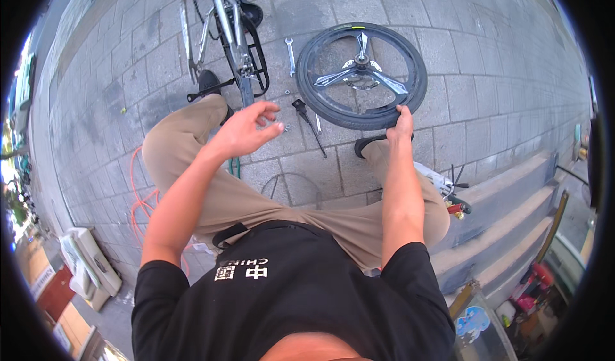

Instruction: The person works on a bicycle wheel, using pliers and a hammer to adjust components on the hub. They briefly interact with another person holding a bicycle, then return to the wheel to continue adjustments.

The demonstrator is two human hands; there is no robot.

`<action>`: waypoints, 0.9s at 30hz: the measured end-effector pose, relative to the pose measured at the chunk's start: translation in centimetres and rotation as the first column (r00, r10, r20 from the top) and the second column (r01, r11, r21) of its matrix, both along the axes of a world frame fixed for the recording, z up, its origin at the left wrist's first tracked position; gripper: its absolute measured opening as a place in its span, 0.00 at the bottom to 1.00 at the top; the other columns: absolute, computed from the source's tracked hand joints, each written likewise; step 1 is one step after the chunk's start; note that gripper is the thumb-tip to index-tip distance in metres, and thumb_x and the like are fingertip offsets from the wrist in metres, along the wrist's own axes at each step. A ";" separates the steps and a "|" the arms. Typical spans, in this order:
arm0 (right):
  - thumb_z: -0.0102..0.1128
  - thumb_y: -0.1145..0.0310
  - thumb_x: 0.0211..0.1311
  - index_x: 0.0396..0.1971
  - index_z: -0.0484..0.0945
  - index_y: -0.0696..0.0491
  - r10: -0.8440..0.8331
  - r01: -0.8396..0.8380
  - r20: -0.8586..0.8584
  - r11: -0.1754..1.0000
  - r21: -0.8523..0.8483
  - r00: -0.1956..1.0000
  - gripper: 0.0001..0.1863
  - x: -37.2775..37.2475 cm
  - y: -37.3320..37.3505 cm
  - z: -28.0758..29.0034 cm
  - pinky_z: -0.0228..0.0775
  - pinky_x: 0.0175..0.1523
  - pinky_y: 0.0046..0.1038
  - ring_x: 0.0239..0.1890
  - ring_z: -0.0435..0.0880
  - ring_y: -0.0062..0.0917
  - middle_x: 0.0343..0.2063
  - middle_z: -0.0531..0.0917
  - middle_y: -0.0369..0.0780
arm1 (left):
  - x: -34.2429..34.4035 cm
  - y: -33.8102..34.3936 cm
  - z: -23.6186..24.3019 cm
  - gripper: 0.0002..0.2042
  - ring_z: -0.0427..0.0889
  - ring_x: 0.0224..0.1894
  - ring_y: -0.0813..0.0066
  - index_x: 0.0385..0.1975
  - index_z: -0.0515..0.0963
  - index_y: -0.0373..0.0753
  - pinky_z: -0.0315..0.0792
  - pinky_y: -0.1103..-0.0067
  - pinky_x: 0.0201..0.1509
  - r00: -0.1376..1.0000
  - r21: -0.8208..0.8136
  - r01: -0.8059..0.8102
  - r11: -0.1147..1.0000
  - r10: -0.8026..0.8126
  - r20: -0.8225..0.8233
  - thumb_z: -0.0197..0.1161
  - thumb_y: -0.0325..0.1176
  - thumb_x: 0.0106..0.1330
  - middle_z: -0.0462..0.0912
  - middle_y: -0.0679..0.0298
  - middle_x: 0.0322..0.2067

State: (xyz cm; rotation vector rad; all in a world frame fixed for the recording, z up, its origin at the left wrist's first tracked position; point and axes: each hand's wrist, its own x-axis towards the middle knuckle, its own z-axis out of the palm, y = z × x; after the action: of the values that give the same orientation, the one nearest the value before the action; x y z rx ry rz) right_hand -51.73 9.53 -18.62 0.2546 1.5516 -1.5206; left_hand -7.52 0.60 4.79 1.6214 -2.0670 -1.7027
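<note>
- While I sit over the grey paving slabs (487, 105), my right hand (402, 123) rests on the near rim of the black spoked bicycle wheel with its tyre on (362, 76); fingers curled together over the tyre edge, gripping it; the wheel lies flat on the slabs, just beyond my right shoe.
- My left hand (246, 130) hovers in the air above my left knee; fingers spread apart and loosely bent, holding nothing that I can see.
- Tools on the ground between hands and wheel: a black-handled screwdriver (307, 121) near my left fingertips; a silver open-ended spanner (290, 55) just left of the wheel; small bright bits, perhaps nuts, beside the screwdriver; too small to tell.
- The silver bicycle frame (230, 34) stands ahead of my left knee, well apart from the wheel.
- Risks, judged: one-handed grip at the rim edge only; the tyre could slip from my fingers if lifted so; the wheel could swing down onto the screwdriver or scatter the small parts; the loose bits sit close to my shoe and could be kicked into slab joints.
</note>
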 end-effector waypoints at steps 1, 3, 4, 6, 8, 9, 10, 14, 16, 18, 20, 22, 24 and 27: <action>0.66 0.67 0.62 0.42 0.83 0.54 0.051 -0.058 0.057 0.990 0.132 0.997 0.11 0.2 1.6 -0.7 0.75 0.49 0.40 0.39 0.83 0.29 0.37 0.84 0.37 | 1.2 0.5 0.3 0.30 0.85 0.55 0.68 0.66 0.75 0.33 0.80 0.67 0.60 0.998 0.013 0.052 0.999 -0.052 0.028 0.71 0.47 0.73 0.86 0.54 0.54; 0.66 0.66 0.61 0.42 0.82 0.51 0.096 -0.133 0.144 0.951 0.280 0.985 0.10 0.4 4.4 -2.6 0.72 0.51 0.42 0.42 0.82 0.30 0.38 0.84 0.37 | 3.1 1.3 -1.6 0.29 0.86 0.55 0.65 0.66 0.76 0.35 0.80 0.67 0.59 0.974 0.086 0.072 0.994 -0.089 0.207 0.71 0.47 0.72 0.86 0.54 0.54; 0.65 0.66 0.61 0.42 0.81 0.49 0.098 -0.142 0.159 0.945 0.294 0.982 0.10 0.4 5.1 -3.9 0.70 0.52 0.42 0.45 0.81 0.30 0.39 0.84 0.37 | 3.0 1.2 -2.3 0.29 0.86 0.55 0.64 0.66 0.76 0.36 0.80 0.67 0.59 0.951 0.114 0.084 0.990 -0.114 0.287 0.71 0.47 0.72 0.87 0.54 0.54; 0.65 0.66 0.60 0.41 0.79 0.48 0.109 -0.149 0.144 0.941 0.305 0.984 0.10 -0.1 5.7 -6.1 0.69 0.53 0.43 0.45 0.80 0.31 0.38 0.82 0.36 | 2.3 0.8 -3.2 0.28 0.86 0.55 0.60 0.66 0.77 0.38 0.80 0.66 0.59 0.864 0.007 0.339 0.941 -0.315 0.392 0.71 0.47 0.71 0.86 0.54 0.54; 0.65 0.68 0.57 0.41 0.80 0.49 0.124 -0.152 0.118 0.953 0.263 0.985 0.11 -1.5 5.7 -6.9 0.70 0.52 0.44 0.42 0.79 0.31 0.38 0.80 0.36 | 1.4 0.7 -3.8 0.28 0.86 0.56 0.53 0.66 0.77 0.41 0.79 0.64 0.61 0.818 0.000 0.446 0.895 -0.407 0.407 0.71 0.46 0.70 0.86 0.54 0.55; 0.65 0.69 0.57 0.41 0.80 0.49 0.137 -0.156 0.084 0.943 0.295 0.987 0.11 -1.8 5.3 -6.4 0.71 0.52 0.45 0.41 0.79 0.31 0.37 0.79 0.36 | 0.9 0.8 -4.3 0.29 0.85 0.57 0.52 0.66 0.77 0.41 0.79 0.63 0.62 0.832 0.019 0.435 0.900 -0.410 0.375 0.71 0.47 0.69 0.86 0.52 0.55; 0.65 0.69 0.57 0.41 0.80 0.50 0.127 -0.134 0.041 0.938 0.321 0.991 0.12 -1.9 4.9 -6.0 0.71 0.52 0.45 0.42 0.79 0.31 0.36 0.79 0.36 | 0.4 0.8 -4.5 0.30 0.85 0.58 0.52 0.67 0.77 0.40 0.79 0.62 0.63 0.845 0.035 0.427 0.903 -0.413 0.340 0.71 0.48 0.69 0.86 0.51 0.56; 0.67 0.64 0.57 0.56 0.78 0.61 0.267 -0.116 -0.209 0.832 0.542 0.941 0.27 -1.8 5.4 -5.7 0.74 0.60 0.43 0.53 0.83 0.38 0.50 0.83 0.48 | -0.4 0.4 -5.6 0.31 0.86 0.59 0.49 0.67 0.77 0.40 0.78 0.62 0.64 0.856 0.014 0.450 0.893 -0.435 0.279 0.70 0.50 0.69 0.86 0.49 0.58; 0.67 0.59 0.59 0.67 0.73 0.68 0.391 -0.038 -0.355 0.716 0.697 0.849 0.39 -1.1 6.4 -5.7 0.69 0.74 0.40 0.69 0.81 0.47 0.67 0.79 0.60 | -1.4 -0.3 -5.8 0.30 0.86 0.55 0.54 0.67 0.76 0.38 0.80 0.63 0.61 0.837 0.031 0.469 0.883 -0.455 0.303 0.71 0.49 0.70 0.86 0.51 0.57; 0.64 0.59 0.61 0.68 0.75 0.62 0.583 -0.165 -0.186 0.496 0.852 0.791 0.36 2.7 3.8 1.6 0.71 0.74 0.43 0.69 0.80 0.49 0.67 0.80 0.57 | -0.2 0.9 -5.5 0.31 0.87 0.54 0.55 0.67 0.76 0.37 0.80 0.64 0.60 0.859 0.035 0.407 0.913 -0.396 0.325 0.71 0.48 0.70 0.86 0.51 0.57; 0.63 0.57 0.61 0.66 0.78 0.62 0.689 -0.275 -0.138 0.454 0.847 0.711 0.35 5.2 4.0 4.0 0.72 0.73 0.43 0.70 0.80 0.49 0.67 0.80 0.56 | 0.7 1.2 -5.9 0.31 0.88 0.55 0.52 0.68 0.76 0.38 0.81 0.63 0.61 0.877 0.025 0.375 0.927 -0.364 0.313 0.72 0.49 0.70 0.87 0.49 0.57; 0.63 0.55 0.61 0.61 0.83 0.60 0.789 -0.417 -0.107 0.428 0.802 0.605 0.32 6.9 4.1 5.9 0.72 0.72 0.43 0.70 0.79 0.50 0.66 0.81 0.56 | 2.1 1.6 -6.6 0.31 0.89 0.54 0.54 0.68 0.76 0.38 0.81 0.64 0.60 0.890 -0.005 0.353 0.936 -0.334 0.311 0.73 0.48 0.70 0.87 0.49 0.56; 0.62 0.57 0.62 0.60 0.84 0.61 0.837 -0.474 -0.121 0.415 0.777 0.534 0.31 8.1 3.6 9.2 0.72 0.73 0.42 0.70 0.80 0.49 0.65 0.82 0.55 | 5.0 2.7 -7.8 0.30 0.89 0.53 0.56 0.67 0.77 0.37 0.82 0.65 0.59 0.904 -0.057 0.327 0.943 -0.295 0.310 0.73 0.46 0.70 0.88 0.50 0.54; 0.60 0.58 0.62 0.55 0.87 0.61 0.789 -0.364 -0.292 0.532 0.764 0.541 0.27 7.0 3.1 10.5 0.77 0.67 0.42 0.63 0.86 0.49 0.57 0.88 0.55 | 7.6 3.6 -6.5 0.29 0.90 0.52 0.56 0.66 0.78 0.36 0.82 0.64 0.59 0.887 -0.133 0.389 0.911 -0.332 0.322 0.74 0.46 0.70 0.89 0.51 0.52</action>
State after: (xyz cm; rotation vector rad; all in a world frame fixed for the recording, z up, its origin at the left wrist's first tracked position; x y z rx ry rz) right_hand -44.68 12.65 -8.11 -0.4840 2.3280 -0.4283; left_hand 0.11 4.20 -1.73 1.5847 -2.7319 -1.3364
